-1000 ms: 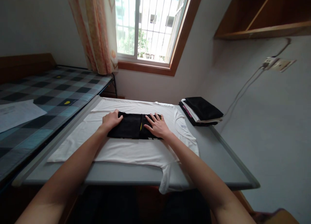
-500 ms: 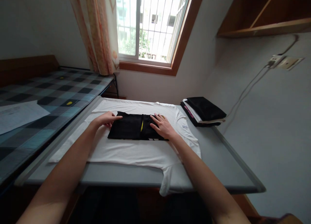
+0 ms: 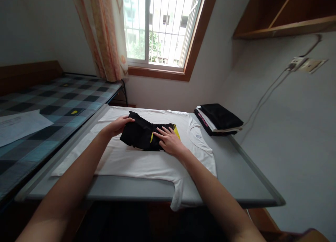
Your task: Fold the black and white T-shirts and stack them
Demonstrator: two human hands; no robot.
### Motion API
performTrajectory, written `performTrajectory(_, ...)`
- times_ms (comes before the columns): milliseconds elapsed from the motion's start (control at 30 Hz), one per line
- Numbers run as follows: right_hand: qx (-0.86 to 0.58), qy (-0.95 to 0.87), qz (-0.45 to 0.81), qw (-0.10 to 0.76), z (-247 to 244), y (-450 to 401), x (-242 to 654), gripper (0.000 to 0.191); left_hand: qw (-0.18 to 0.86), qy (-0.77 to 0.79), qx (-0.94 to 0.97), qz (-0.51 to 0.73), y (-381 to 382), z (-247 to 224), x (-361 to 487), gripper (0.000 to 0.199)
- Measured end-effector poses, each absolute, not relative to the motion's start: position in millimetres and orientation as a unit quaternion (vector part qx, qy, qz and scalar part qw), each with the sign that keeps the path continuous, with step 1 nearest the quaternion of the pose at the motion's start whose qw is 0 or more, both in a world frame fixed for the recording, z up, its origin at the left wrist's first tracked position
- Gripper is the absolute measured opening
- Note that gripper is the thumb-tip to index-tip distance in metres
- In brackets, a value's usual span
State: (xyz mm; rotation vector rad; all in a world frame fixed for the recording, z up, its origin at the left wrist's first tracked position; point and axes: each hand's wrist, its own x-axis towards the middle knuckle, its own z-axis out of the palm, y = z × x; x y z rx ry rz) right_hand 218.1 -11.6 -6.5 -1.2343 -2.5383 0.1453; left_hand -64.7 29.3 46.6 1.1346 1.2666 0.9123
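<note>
On top of one white T-shirt [image 3: 147,165], mid-table: one folded black garment [image 3: 141,133], yellow print at right, left end tilted up off the shirt. Left hand [image 3: 117,125] pinches that left end, its underside fingers hidden. Right hand [image 3: 170,141] lies spread on the right half, covering some print. Forearms block parts of the shirt's near side. Grey table [image 3: 244,179] also carries one clothes stack [image 3: 220,118] far right, at least three layers, pink lettering unreadable. Left: checkered mattress [image 3: 86,98], one paper sheet [image 3: 23,126], cut off by frame.
</note>
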Motion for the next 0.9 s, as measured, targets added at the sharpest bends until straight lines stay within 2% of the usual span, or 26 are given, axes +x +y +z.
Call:
performTrajectory(133, -0.443, -0.767, 0.243, 0.396, -2.7, -0.1, 229.3, 0.042, 0.580, 0.505, 0.496, 0.402, 29.5, 65.2, -19.8, 0.024)
performTrajectory(200, -0.454, -0.648, 0.372, 0.485, 2.7, 4.8, 240.0, 0.054, 0.599, 0.455, 0.520, 0.405, 29.3, 73.6, 8.9, 0.032)
performTrajectory(300, -0.471, -0.494, 0.552, 0.479, 9.0, 8.4, 256.9, 0.071, 0.649, 0.371, 0.569, 0.343, 25.6, 79.0, 43.7, 0.047)
performTrajectory(367, -0.489, -0.444, 0.601, 0.450, 9.6, 8.5, 263.7, 0.064, 0.640, 0.338, 0.604, 0.333, 23.0, 75.0, 54.6, 0.052)
performTrajectory(467, -0.521, -0.454, 0.575, 0.438, 6.6, 7.3, 262.9, 0.039, 0.561, 0.358, 0.642, 0.381, 24.2, 57.3, 52.4, 0.053)
performTrajectory(600, -0.490, -0.484, 0.526, 0.499, 3.8, 9.4, 255.7, 0.034, 0.390, 0.433, 0.658, 0.476, 30.4, 24.6, 36.4, 0.043)
performTrajectory(700, -0.512, -0.469, 0.488, 0.530, 3.2, 14.0, 260.4, 0.030, 0.286, 0.459, 0.678, 0.498, 29.2, 5.0, 30.7, 0.031)
performTrajectory(800, -0.606, -0.523, 0.391, 0.455, 2.8, 15.6, 270.1, 0.027, 0.222, 0.475, 0.717, 0.460, 23.1, -6.4, 31.4, 0.026)
performTrajectory(900, -0.678, -0.600, 0.235, 0.354, 4.7, 12.4, 275.5, 0.040, 0.201, 0.536, 0.727, 0.380, 16.3, -8.6, 32.3, 0.033)
